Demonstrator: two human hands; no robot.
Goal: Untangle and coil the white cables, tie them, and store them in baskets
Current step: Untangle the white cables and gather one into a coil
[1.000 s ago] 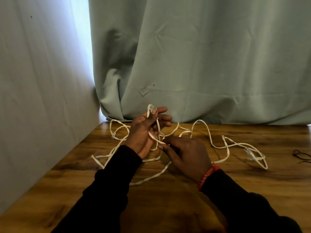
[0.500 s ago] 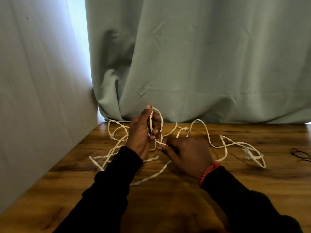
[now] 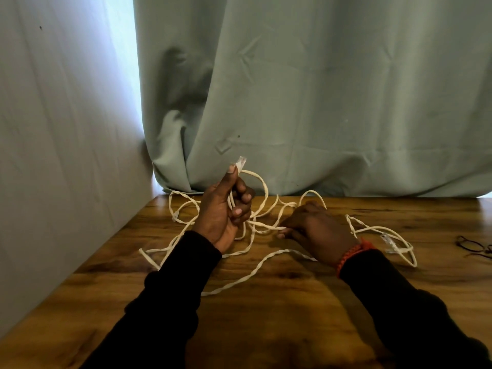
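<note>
Wooden table [image 3: 292, 310] bare toward its near edge, both grips, left hand [image 3: 223, 211] and right hand [image 3: 316, 230], around white cable [image 3: 239, 283].

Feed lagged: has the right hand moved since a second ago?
Yes. The right hand slid rightward along the wooden table, away from the left hand.

On the table [image 3: 266, 315]: cable [image 3: 239, 282] spread in loose loops from left of centre across to the right. Above the loops, left hand [image 3: 222, 213] raised, closed round a strand, plug [image 3: 241, 162] sticking up past the thumb. Right hand [image 3: 316, 231] just to its right, low over the table, fingers [image 3: 286, 230] pinching a strand. Second plug [image 3: 387, 242] right of that hand. Glasses [image 3: 471, 247] at far right edge. Behind the table, curtain [image 3: 319, 102]; wall [image 3: 53, 129] at left.
</note>
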